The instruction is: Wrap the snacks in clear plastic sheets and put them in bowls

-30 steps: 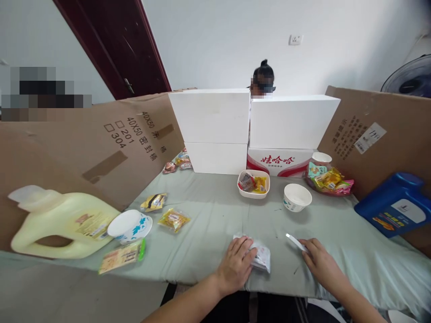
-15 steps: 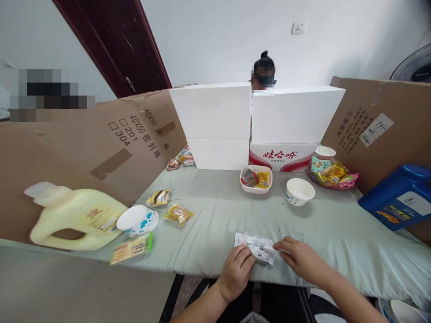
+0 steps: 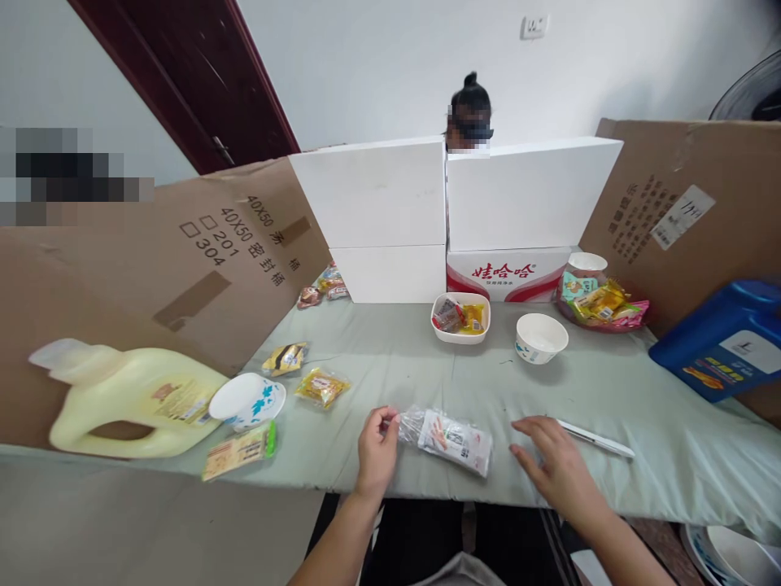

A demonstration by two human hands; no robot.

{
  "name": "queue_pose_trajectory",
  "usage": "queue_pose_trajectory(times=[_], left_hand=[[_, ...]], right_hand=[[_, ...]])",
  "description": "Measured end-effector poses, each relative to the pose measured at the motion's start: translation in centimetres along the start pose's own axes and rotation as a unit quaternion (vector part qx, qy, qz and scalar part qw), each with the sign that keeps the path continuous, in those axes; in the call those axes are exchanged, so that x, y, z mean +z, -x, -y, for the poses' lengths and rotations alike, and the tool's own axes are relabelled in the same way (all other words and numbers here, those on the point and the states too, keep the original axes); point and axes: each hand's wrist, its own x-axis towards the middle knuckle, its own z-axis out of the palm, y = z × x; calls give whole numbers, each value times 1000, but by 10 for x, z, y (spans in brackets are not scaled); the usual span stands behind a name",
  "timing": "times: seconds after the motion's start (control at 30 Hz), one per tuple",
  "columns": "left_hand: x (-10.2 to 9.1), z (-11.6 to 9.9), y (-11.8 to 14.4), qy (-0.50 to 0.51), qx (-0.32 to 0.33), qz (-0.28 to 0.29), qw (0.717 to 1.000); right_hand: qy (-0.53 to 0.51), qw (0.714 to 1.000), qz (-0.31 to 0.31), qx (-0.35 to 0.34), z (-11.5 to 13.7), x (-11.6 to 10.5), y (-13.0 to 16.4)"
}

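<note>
White wall (image 3: 378, 65) with socket (image 3: 534, 26); dark red door (image 3: 201, 81); cardboard screens (image 3: 140, 268) around table (image 3: 390, 358).

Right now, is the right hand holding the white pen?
No: the right hand rests flat and open on the grey-green cloth, with the white pen lying just beyond it.

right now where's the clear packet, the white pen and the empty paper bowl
clear packet (image 3: 450, 438), head view, middle of its printed face
white pen (image 3: 595, 440), head view, mid-barrel
empty paper bowl (image 3: 541, 338), head view, on its inner wall
</note>
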Motion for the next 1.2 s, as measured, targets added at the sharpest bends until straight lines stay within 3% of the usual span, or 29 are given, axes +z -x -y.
queue_pose_trajectory(times=[0.1, 0.17, 0.3, 0.4, 0.47, 0.53, 0.6, 0.67, 0.73, 0.8, 0.87, 0.97, 1.07, 1.2], left_hand=[[-15, 1, 2, -15, 13, 9, 1000], [-19, -1, 5, -23, 38, 18, 999], [-21, -10, 7, 5, 79, 49, 996], [-23, -22, 11, 42, 155, 123, 979], [-28, -32, 15, 24, 235, 208, 949], [-35, -41, 20, -28, 309, 301, 902], [-44, -50, 26, -84, 351, 365, 858], [-49, -58, 34, -118, 365, 399, 833], [-47, -65, 43, -119, 368, 431, 815], [-37, -71, 51, -94, 376, 465, 796], [-20, -74, 57, -82, 390, 468, 789], [11, -72, 55, -118, 395, 385, 826], [32, -63, 39, -170, 383, 296, 858], [39, -51, 15, -223, 363, 293, 856]], right_hand=[[-15, 998, 33, -57, 36, 23, -5], [-2, 996, 45, -79, 41, 34, -10], [11, 998, -10, -55, 19, 29, -29], [-9, 997, -67, -35, -2, 12, -37], [-25, 997, -66, -32, -13, 4, -31], [-30, 998, -51, -5, -23, -1, -16], [-26, 997, -56, 41, -29, -6, 0], [-30, 993, -87, 71, -26, -14, 10], [-54, 992, -101, 44, -13, -23, 11], [-89, 995, -46, -22, 6, -27, 4], [-95, 991, 65, -66, 24, -23, -5], [-22, 979, 193, -60, 37, -2, -9], [39, 975, 215, -43, 36, 18, 0], [26, 971, 238, -22, 32, 19, 5]])
